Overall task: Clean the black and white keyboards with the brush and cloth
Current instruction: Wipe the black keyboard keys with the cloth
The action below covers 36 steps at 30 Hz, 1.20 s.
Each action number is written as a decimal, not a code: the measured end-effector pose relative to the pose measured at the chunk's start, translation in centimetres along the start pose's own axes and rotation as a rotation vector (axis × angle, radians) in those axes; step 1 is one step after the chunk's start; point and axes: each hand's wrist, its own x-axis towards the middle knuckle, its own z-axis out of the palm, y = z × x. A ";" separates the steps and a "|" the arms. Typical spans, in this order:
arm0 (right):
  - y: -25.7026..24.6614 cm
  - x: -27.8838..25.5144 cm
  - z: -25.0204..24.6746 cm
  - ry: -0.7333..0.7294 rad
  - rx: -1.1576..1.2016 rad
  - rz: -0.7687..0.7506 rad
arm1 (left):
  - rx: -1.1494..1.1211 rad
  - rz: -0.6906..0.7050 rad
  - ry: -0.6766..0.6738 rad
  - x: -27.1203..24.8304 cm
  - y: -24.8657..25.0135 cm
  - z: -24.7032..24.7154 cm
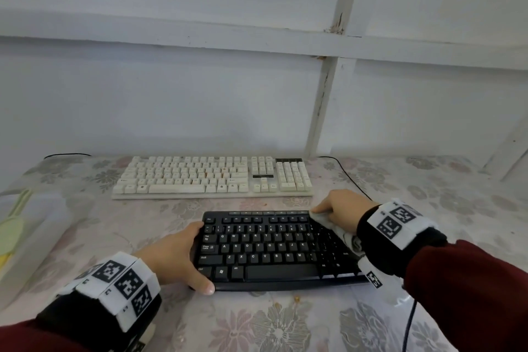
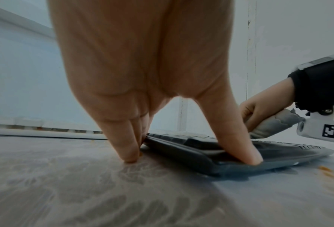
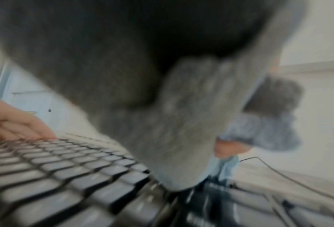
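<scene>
So we've got the black keyboard sitting near us on the flowery tablecloth, with the white keyboard parked just beyond it on the far side, presumably waiting its turn. Our right hand is bunched around the grey cloth at the black board's far right corner, and the cloth drapes down over the right-hand keys, so we'd guess we're mid-wipe there. Our left hand clamps the left end of the board, thumb on the near edge and fingers curled at the far corner, tips down on the table, most likely just to stop it sliding while we rub.

Stuff we can't really make out: the right wrist view is a blurry mess, mostly cloth, so the fingers under it are hidden. The pale green thing at the far left edge could be the brush, but it's cut off and hazy. A black cable runs off past our right hand.
</scene>
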 end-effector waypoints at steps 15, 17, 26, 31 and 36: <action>5.2 -1.8 -1.1 0.077 -0.145 0.187 | 0.010 -0.030 -0.008 0.2 -0.2 0.0; 3.7 -2.0 -1.4 0.102 -0.156 0.123 | 0.002 -0.029 -0.007 0.2 -0.1 0.0; 0.2 -1.9 1.4 0.051 -0.049 0.012 | 0.009 -0.011 -0.022 0.4 -0.5 0.0; 1.9 -2.4 1.4 0.132 -0.057 0.053 | 0.011 -0.015 -0.017 0.4 -0.5 0.0; 4.0 -2.5 0.6 0.164 -0.033 0.143 | -0.012 0.001 -0.026 0.6 -0.8 0.0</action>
